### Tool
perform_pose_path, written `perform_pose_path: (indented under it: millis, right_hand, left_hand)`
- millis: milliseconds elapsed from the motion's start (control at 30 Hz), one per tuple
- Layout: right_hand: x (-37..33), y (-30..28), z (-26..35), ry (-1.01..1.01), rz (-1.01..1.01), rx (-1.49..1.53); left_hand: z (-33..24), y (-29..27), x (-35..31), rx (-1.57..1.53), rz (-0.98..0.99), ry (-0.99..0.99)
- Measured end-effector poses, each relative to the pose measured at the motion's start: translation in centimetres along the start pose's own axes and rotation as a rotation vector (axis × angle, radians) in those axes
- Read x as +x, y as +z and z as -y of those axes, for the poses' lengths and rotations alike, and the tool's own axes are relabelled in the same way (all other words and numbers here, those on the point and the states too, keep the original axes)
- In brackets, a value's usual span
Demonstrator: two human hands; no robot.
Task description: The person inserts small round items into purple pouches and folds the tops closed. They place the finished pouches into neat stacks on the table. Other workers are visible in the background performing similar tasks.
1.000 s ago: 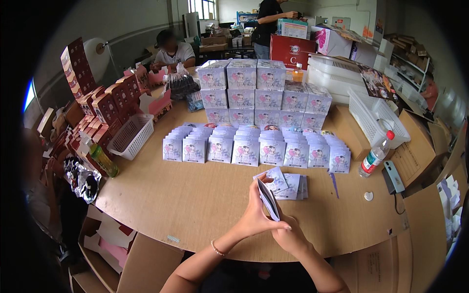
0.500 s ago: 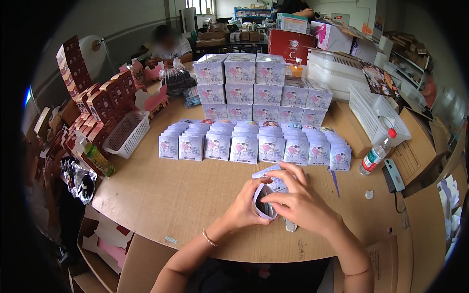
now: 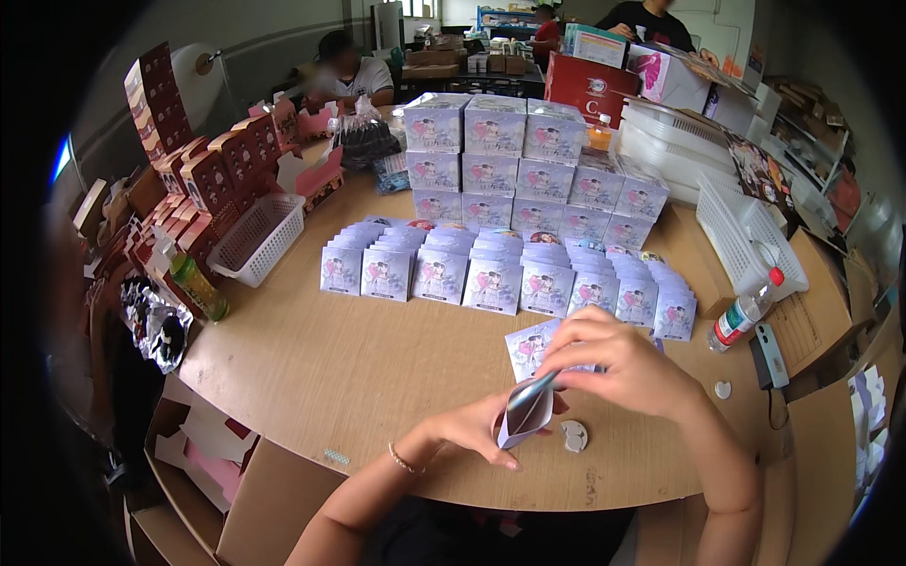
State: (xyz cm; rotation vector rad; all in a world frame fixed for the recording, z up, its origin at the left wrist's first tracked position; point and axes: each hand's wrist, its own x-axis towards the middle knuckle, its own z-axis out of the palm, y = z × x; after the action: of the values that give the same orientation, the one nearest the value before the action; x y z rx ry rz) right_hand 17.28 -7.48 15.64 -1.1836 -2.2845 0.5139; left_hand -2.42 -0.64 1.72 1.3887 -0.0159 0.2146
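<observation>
My left hand (image 3: 477, 429) grips a lavender paper packet (image 3: 525, 429), its open mouth tilted up toward me. Between the fingertips of my right hand (image 3: 613, 363) is a thin, shiny blue-green disc-like piece (image 3: 531, 391), partly inside the packet's mouth. Its full shape is hidden. Beyond my hands a printed lavender packet (image 3: 528, 347) lies on the table, partly covered by my right hand. Close to the left hand's packet rests a small white and grey rounded piece (image 3: 574, 436). Farther off, several rows of filled lavender packets (image 3: 491, 285) stand in overlapping lines.
Stacked lavender boxes (image 3: 495, 132) rise behind the packets. At right stand a red-capped bottle (image 3: 746, 311), a power strip (image 3: 769, 357) and white baskets (image 3: 746, 236). A white basket (image 3: 257, 241), a green bottle (image 3: 198, 288) and reddish boxes (image 3: 203, 189) occupy the left. People are in the background.
My right hand has risen and moved right, lifting the shiny piece partly out of the packet. The left hand's packet is slightly lower, and the white and grey piece is now uncovered. The view has shifted.
</observation>
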Motion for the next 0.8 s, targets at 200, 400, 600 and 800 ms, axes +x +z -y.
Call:
perform_pose_path:
  millis: [200, 400, 600, 800]
  right_hand:
    - [-1.1, 0.7, -0.7, 0.265, -0.178, 0.566]
    - [0.0, 1.9, -0.2, 0.285, -0.069, 0.561]
    - [0.0, 2.2, 0.6, 0.129, 0.104, 0.29]
    - [-0.3, 3.0, 1.5, 0.22, 0.006, 0.123]
  left_hand:
    - [0.4, 0.2, 0.7, -0.31, 0.189, 0.059]
    - [0.4, 0.6, 0.5, -0.518, 0.248, 0.025]
    - [0.7, 0.0, -0.2, -0.666, 0.361, 0.009]
    - [1.0, 0.6, -0.3, -0.623, 0.241, 0.133]
